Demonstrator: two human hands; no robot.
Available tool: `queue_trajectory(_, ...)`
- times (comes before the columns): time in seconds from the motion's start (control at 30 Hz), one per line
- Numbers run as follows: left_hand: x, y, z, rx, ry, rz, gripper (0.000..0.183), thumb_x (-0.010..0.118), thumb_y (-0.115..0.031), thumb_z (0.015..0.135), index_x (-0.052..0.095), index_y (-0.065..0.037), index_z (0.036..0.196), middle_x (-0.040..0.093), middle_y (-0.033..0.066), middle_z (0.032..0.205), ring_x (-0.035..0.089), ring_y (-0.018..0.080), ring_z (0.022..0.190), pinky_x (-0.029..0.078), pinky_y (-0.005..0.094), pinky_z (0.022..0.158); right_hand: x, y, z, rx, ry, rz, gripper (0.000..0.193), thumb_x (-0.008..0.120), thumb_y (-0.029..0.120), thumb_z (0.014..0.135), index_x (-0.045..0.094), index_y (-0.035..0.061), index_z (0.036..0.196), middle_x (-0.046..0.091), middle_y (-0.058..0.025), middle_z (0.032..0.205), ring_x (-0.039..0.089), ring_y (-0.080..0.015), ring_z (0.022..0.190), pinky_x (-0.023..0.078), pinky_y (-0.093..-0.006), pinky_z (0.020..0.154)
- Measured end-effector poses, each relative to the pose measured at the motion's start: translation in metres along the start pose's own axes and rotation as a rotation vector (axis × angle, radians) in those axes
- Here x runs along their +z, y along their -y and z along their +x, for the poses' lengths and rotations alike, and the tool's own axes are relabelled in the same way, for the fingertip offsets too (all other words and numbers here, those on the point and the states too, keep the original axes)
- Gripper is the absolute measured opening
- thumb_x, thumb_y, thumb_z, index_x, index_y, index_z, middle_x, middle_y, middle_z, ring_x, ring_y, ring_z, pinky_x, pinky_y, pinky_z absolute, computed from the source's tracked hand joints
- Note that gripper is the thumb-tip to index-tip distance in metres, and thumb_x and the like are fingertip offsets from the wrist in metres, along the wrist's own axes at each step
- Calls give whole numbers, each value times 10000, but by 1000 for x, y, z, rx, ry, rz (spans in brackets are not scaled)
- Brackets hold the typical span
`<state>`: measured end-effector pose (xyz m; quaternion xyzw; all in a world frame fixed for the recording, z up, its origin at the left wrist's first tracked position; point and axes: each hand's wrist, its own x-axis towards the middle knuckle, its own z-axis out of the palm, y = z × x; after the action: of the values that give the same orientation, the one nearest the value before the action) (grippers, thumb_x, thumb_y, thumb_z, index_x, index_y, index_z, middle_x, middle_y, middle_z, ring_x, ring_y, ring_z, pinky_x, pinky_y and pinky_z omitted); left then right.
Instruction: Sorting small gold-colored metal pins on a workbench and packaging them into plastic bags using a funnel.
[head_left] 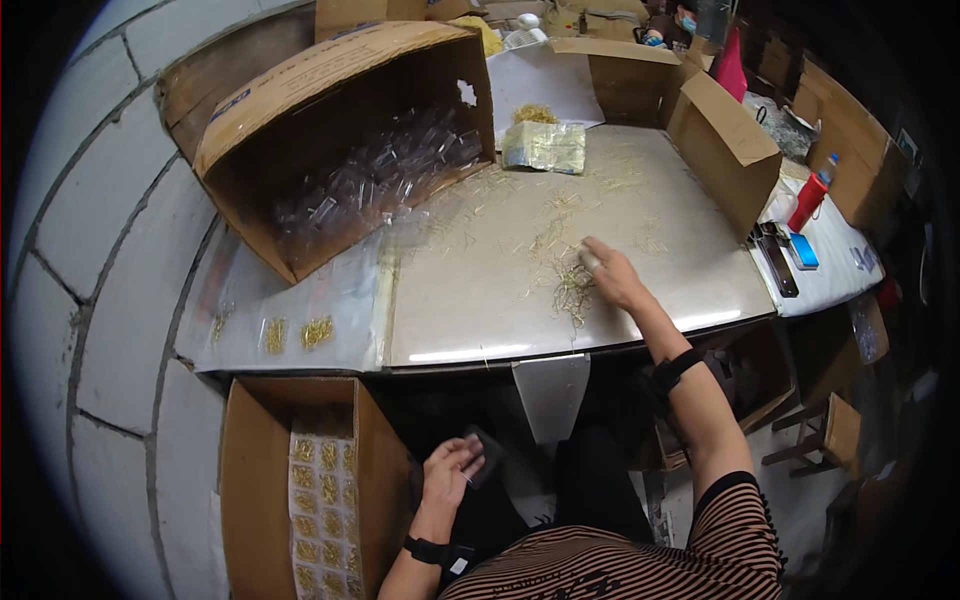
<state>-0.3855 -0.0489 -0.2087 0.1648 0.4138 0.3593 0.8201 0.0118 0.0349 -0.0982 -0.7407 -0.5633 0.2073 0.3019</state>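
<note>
Over the grey tabletop (450, 310) my right hand (612, 275) reaches from the right, its visible fingers stretched out and a white band on one of them. It lies at the right side of a loose pile of thin gold-coloured wire pieces (573, 292). Any piece under the fingers is hidden. Lower, in front of the table's edge, my left hand (452, 472) grips a clear plastic box (486, 458), which looks dark against the background. Its contents, if any, cannot be made out.
A tipped cardboard box (245, 165) holds many clear plastic boxes (385, 165). Filled clear boxes (316, 332) sit at the table's left. Rows of them (328, 490) fill part of a lower carton (255, 480). A red bottle (806, 202) and blue phone (802, 251) lie right.
</note>
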Motion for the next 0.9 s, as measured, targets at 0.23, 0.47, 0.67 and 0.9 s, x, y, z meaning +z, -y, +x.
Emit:
queue_trajectory(0.23, 2, 73, 34, -216, 38, 416, 273, 491, 36, 840, 514, 49, 1112, 588, 220, 1104, 635, 314, 917, 537, 363, 784, 57, 30, 6, -178, -137, -246, 500, 395, 349, 930, 393, 63, 1340, 362, -164, 1403, 320, -304, 1310, 221, -408, 1092)
queue_trajectory(0.47, 62, 77, 51, -270, 286, 299, 380, 291, -199, 954, 444, 56, 1191, 572, 233, 1126, 631, 381, 922, 571, 414, 716, 92, 68, -66, -182, -223, -454, 454, 452, 249, 903, 447, -47, 1247, 418, -212, 1336, 360, -322, 1278, 301, -397, 1053)
queue_trajectory(0.67, 60, 73, 45, -297, 383, 138, 442, 276, -240, 952, 405, 75, 1235, 553, 252, 1152, 591, 430, 985, 585, 362, 656, 48, 81, -142, -250, -301, -61, 300, 531, 103, 853, 550, -9, 1130, 543, -190, 1192, 510, -326, 1133, 424, -366, 945)
queue_trajectory(0.9, 52, 87, 38, -276, 486, 133, 478, 254, -283, 968, 400, 75, 1250, 573, 237, 1124, 630, 375, 930, 586, 321, 621, 40, 56, -222, -165, -311, 164, 243, 541, -58, 799, 602, -13, 1030, 621, -158, 1056, 599, -303, 986, 465, -327, 862)
